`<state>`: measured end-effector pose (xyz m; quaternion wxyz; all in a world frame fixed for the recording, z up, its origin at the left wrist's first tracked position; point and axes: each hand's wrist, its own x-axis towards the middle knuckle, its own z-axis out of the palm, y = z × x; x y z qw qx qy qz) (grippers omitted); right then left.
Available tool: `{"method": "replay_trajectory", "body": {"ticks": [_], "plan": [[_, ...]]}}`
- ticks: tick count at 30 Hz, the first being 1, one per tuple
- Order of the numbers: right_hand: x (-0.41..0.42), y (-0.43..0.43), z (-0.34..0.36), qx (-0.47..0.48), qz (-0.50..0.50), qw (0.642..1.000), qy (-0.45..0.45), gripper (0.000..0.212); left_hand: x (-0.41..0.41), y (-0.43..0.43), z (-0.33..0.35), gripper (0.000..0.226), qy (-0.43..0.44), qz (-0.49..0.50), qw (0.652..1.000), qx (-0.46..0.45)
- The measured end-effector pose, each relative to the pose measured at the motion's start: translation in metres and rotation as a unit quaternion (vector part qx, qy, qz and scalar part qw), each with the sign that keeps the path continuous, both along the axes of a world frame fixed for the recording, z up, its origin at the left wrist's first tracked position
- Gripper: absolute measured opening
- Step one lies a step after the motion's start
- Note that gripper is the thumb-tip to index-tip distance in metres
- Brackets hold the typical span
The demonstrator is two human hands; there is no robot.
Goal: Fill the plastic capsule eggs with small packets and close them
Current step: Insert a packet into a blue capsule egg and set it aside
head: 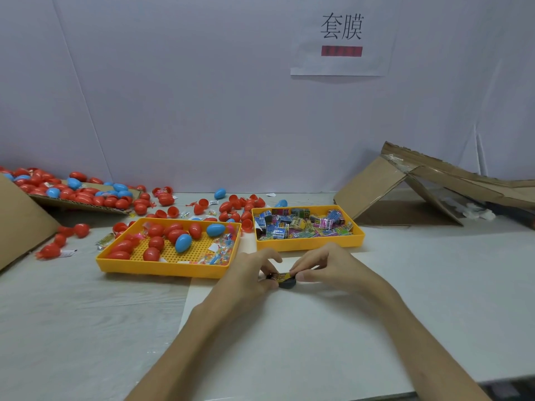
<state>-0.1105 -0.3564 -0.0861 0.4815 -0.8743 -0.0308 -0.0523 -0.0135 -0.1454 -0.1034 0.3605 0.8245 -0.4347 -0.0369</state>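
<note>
Smooth white table [376, 308]; left hand [246, 274], right hand [328, 266] pinch small printed packet [281, 276].

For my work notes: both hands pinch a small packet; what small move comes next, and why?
Probably push the small yellow printed packet into the dark rounded plastic piece beneath it: left hand and right hand pinch them, the packet lying on top.

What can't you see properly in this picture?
Head view only.
1. The small packet and the dark piece under it: largely covered by the left hand and right hand that pinch the packet.
2. Print on the packets in the right tray: too small.
3. Inside the torn cardboard box: shadowed, cut off by the right edge.
</note>
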Motion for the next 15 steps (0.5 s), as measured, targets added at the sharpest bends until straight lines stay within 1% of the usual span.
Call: {"method": "replay_trajectory", "body": {"ticks": [4, 6, 8, 11, 15], "plan": [[-0.001, 0.001, 0.000, 0.011, -0.003, 1.000, -0.005, 0.013, 0.000, 0.001, 0.000, 0.032, -0.006, 0.004, 1.000, 0.002], [-0.002, 0.000, 0.002, 0.033, -0.009, 0.999, -0.009, 0.013, 0.000, 0.001, 0.001, 0.030, -0.011, 0.006, 1.000, 0.003], [-0.004, -0.005, 0.005, 0.066, -0.033, 0.997, -0.024, 0.013, 0.000, 0.001, 0.001, 0.028, -0.012, 0.007, 1.000, 0.006], [-0.004, -0.009, 0.008, 0.109, -0.082, 0.989, -0.049, 0.003, -0.003, 0.002, 0.002, 0.025, -0.026, 0.011, 1.000, 0.011], [0.000, -0.003, 0.006, 0.141, -0.107, 0.981, -0.073, 0.007, -0.008, -0.001, 0.003, 0.025, -0.043, 0.016, 0.999, 0.015]]}}
